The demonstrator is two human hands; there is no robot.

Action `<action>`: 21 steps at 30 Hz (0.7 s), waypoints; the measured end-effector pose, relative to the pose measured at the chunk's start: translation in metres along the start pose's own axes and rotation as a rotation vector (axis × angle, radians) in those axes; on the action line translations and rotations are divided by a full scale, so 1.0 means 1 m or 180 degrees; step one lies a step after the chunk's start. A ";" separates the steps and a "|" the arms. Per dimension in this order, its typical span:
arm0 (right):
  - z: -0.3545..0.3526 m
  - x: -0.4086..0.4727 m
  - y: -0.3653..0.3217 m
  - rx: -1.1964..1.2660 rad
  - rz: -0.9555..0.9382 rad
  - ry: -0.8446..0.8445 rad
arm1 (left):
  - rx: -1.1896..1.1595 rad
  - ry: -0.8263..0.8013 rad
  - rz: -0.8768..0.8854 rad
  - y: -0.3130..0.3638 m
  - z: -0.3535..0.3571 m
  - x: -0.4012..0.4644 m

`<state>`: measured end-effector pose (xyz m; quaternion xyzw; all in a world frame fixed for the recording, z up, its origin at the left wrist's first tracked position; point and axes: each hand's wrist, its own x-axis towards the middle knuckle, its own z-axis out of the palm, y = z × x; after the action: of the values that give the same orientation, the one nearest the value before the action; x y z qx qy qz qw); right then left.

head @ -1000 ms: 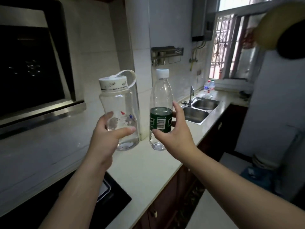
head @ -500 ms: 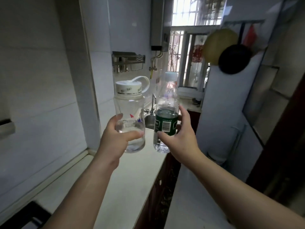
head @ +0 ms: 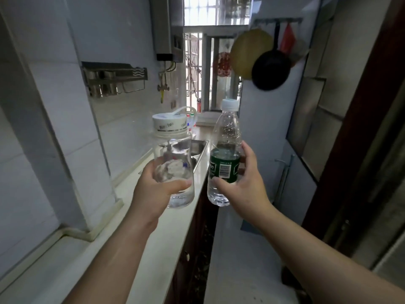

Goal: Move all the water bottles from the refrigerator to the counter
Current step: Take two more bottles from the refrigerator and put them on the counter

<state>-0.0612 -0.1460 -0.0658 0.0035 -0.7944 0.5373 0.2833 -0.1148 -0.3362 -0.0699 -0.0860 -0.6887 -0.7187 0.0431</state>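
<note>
Above surface (head: 140,249) edge, we hold two items aloft. Left hand (head: 153,194) grip wraps wide jar bottle (head: 173,159), low on body: rigid, near empty, light. Right hand (head: 245,187) grip wraps green-label bottle (head: 225,154) at label: thin, crushable, likely slick; hold mid-body.

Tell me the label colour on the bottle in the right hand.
Dark green, with a white barcode patch, on the slim bottle; head view.

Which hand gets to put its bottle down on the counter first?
Probably the left hand. Its wide jar is held over the counter, near the edge. The right hand holds the green-label bottle out past the edge, over the floor, so it would have to move sideways first.
</note>
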 end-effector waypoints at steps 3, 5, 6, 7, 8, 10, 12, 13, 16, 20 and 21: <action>-0.015 0.028 0.025 0.0050 0.0029 0.0024 | 0.0005 -0.0054 -0.0002 -0.010 0.031 0.025; -0.026 0.050 0.044 0.0084 0.0073 0.0015 | 0.0036 -0.0068 -0.0012 -0.015 0.055 0.044; -0.032 0.062 0.053 0.0114 0.0094 0.0023 | 0.0056 -0.0069 -0.0015 -0.017 0.067 0.055; -0.039 0.074 0.062 0.0146 0.0106 0.0033 | 0.0085 -0.0078 -0.0024 -0.019 0.079 0.066; -0.046 0.086 0.071 0.0160 0.0121 0.0050 | 0.0093 -0.0086 -0.0033 -0.021 0.092 0.078; -0.060 0.112 0.088 0.0202 0.0159 0.0071 | 0.0080 -0.0122 -0.0030 -0.023 0.119 0.099; -0.076 0.137 0.106 0.0247 0.0193 0.0065 | 0.0050 -0.0206 -0.0018 -0.025 0.147 0.120; -0.085 0.149 0.114 0.0238 0.0205 0.0056 | 0.0049 -0.0244 -0.0010 -0.026 0.160 0.130; -0.108 0.185 0.137 0.0233 0.0188 0.0050 | 0.0211 -0.0319 0.0063 -0.033 0.195 0.157; -0.132 0.223 0.158 0.0280 0.0118 0.0075 | 0.0226 -0.0231 0.0061 -0.040 0.230 0.185; -0.137 0.230 0.163 0.0307 0.0117 0.0086 | 0.0234 -0.0243 0.0036 -0.040 0.237 0.190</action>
<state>-0.2433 0.1084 -0.0644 -0.0048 -0.7636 0.5801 0.2836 -0.2937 -0.0876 -0.0661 -0.1156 -0.7152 -0.6888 0.0240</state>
